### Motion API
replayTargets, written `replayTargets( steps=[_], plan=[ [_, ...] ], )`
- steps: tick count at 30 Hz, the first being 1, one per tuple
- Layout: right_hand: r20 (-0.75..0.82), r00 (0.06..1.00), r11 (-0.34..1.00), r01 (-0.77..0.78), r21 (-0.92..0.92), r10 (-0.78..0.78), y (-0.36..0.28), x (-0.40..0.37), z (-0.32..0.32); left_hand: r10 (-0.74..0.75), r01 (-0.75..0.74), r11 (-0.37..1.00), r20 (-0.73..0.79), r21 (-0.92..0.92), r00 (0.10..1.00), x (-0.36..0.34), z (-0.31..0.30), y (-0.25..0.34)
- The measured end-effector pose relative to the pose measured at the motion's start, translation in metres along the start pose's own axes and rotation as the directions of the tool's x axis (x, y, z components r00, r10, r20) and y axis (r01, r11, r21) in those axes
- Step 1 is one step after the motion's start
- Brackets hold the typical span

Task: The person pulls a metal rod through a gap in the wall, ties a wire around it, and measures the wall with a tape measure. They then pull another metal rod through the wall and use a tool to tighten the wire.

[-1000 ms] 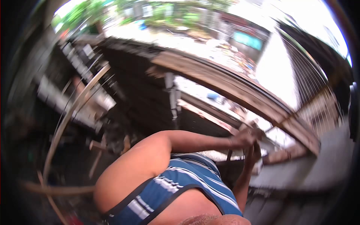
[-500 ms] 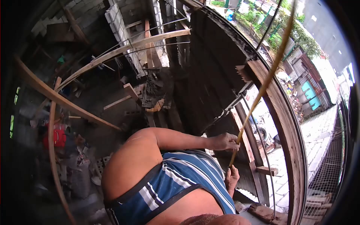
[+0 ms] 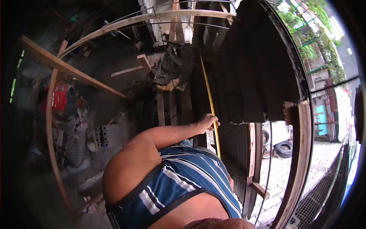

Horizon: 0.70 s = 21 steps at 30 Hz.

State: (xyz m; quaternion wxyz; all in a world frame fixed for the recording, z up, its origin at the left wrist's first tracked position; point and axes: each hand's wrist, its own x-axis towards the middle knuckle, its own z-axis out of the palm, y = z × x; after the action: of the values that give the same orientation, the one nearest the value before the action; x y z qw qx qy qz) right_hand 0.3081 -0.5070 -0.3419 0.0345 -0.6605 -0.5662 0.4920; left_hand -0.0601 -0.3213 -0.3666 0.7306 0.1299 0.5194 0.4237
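My left hand reaches across my striped shirt, its fingers closed around the yellow blade of a tape measure. The blade runs stiffly upward past the fingers, narrowing toward its far end beside dark corrugated sheeting. Below the hand it drops out of sight behind my chest. Only a sliver of my right hand shows at the edge of the shirt; its fingers are hidden.
A wooden post stands on the right, with tires and paving outside. Long timber beams cross on the left. Hollow blocks and a red bag lie in the dark area below.
My view has turned toward the right. The tape blade has swung from the outside opening to the dark sheeting, my left hand moving up and left with it. My right hand has mostly gone from sight.
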Motion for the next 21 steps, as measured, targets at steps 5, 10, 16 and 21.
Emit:
replayTargets(
  steps=[5, 10, 16, 21],
  plan=[
    [0.101, 0.994, 0.999, 0.050, -0.014, -0.049, -0.033, 0.034, -0.007, -0.084, 0.087, 0.995, 0.068, -0.048, 0.994, 0.008, -0.058, -0.006],
    [0.116, 0.990, 0.978, 0.060, 0.201, -0.084, -0.084, 0.062, -0.002, -0.306, 0.257, 0.946, 0.285, 0.196, 0.908, 0.000, -0.063, -0.014],
    [0.143, 0.963, 0.971, 0.213, 0.113, -0.228, -0.150, 0.099, -0.010, -0.365, 0.132, 0.844, 0.376, 0.520, 0.852, -0.034, -0.062, -0.012],
    [0.182, 0.951, 0.968, 0.241, 0.069, -0.250, -0.155, 0.116, -0.029, -0.104, 0.117, 0.957, -0.063, 0.264, 0.993, -0.075, -0.132, -0.024]
  ],
)
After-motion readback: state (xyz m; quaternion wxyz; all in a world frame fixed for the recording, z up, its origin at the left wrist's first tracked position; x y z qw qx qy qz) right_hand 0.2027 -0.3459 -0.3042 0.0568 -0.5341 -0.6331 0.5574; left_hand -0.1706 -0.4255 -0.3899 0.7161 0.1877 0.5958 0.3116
